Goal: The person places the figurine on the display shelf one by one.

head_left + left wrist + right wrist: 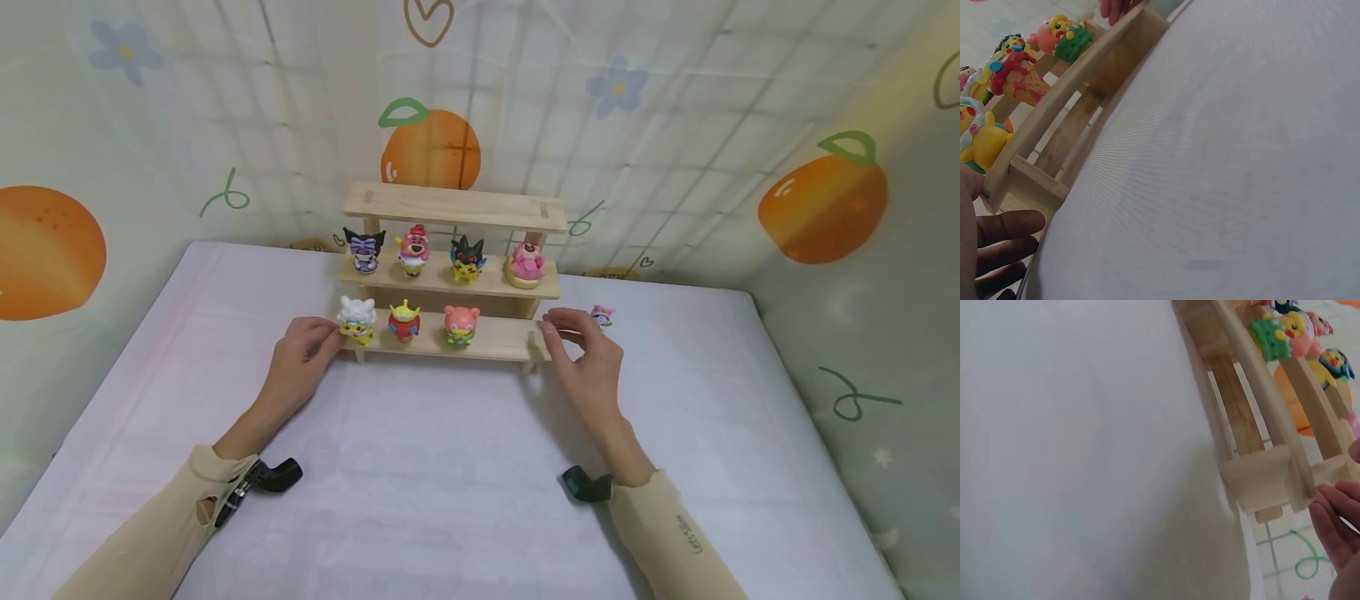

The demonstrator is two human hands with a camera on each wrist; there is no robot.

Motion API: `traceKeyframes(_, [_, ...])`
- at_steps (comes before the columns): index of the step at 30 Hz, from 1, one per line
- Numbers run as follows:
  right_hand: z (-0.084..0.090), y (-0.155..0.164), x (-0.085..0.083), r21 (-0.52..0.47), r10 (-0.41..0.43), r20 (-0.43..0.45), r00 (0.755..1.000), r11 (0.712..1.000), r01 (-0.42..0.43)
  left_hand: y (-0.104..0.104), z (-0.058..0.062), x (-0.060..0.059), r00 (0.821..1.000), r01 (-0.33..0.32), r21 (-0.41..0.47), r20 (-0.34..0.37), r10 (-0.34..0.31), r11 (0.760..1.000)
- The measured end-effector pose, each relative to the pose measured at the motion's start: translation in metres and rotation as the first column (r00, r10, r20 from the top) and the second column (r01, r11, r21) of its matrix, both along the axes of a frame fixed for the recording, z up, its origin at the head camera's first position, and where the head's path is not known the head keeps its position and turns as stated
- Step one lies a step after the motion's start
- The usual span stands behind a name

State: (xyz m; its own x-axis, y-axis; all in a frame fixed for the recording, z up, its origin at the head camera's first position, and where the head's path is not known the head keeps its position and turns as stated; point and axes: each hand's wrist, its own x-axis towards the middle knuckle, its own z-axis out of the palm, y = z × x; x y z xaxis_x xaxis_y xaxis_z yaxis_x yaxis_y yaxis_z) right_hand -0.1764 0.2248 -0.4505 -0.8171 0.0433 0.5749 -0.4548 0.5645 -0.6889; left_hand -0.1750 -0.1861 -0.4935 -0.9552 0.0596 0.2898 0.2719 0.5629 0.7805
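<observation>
A three-tier wooden display stand (498, 337) stands on the table between the hands. My left hand (298, 354) is at the left end of its lowest board, beside a white-hooded yellow figurine (356, 320); in the left wrist view its fingers (1010, 226) reach out below the board. At the board's right end is my right hand (590, 357), its fingertips right at the wood in the right wrist view. A green alien figurine in red (404, 322) and a pink figurine (461, 326) share that board. Neither hand holds a figurine.
The middle board carries a black-eared figurine (365, 250), a red-topped pink one (413, 250), a dark spiky one (467, 260) and a pink bear (526, 265). A small pink-and-purple figurine (602, 314) lies on the table behind my right hand. A printed curtain (315, 108) hangs behind.
</observation>
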Motion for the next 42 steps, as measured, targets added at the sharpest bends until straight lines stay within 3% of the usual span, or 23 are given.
traceKeyframes(13, [0.006,0.041,-0.007,-0.037,-0.207,0.015,0.978,0.978,0.207,0.002,0.000,0.000,1.000,0.006,0.004,0.003,-0.006,1.000])
traceKeyframes(20, [0.008,0.071,-0.013,-0.106,-0.336,0.048,0.940,0.935,0.340,0.000,0.000,0.000,1.000,0.009,0.003,0.014,-0.009,1.000])
traceKeyframes(24, [0.005,0.083,-0.015,-0.096,-0.395,0.091,0.914,0.910,0.403,0.000,0.000,0.000,1.000,0.008,0.006,0.013,-0.008,1.000])
traceKeyframes(36, [-0.023,0.089,-0.016,-0.009,-0.379,0.317,0.870,0.916,0.402,-0.001,0.000,0.000,1.000,0.007,0.005,-0.010,-0.007,1.000])
traceKeyframes(42, [-0.026,0.090,-0.016,-0.014,-0.337,0.332,0.881,0.932,0.362,0.001,0.001,0.001,0.999,0.002,0.019,-0.032,-0.002,1.000])
